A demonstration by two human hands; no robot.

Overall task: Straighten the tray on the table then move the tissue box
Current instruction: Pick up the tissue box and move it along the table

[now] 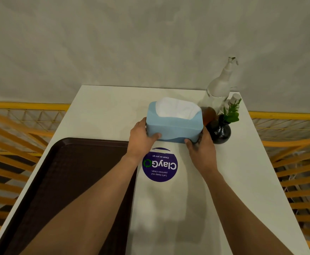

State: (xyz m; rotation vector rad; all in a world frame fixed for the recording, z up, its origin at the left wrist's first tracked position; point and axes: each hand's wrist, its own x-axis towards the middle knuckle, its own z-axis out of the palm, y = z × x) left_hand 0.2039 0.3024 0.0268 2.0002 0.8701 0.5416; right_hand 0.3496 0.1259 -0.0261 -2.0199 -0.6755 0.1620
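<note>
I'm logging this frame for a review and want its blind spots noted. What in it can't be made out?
Head view only:
- Dark brown plastic tray: near end cut off by the bottom edge, right rim hidden by the left forearm.
- Light blue tissue box: ends covered by the left hand and right hand; lifted or resting, unclear.
- Amber object: mostly behind the box.
- Clear spray bottle: label too blurred.

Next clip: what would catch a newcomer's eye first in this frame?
The blue tissue box at the table's centre, gripped at its ends by the left hand and right hand. Next, the dark brown tray filling the near left, and the round purple ClayGo sticker just in front of the box.
</note>
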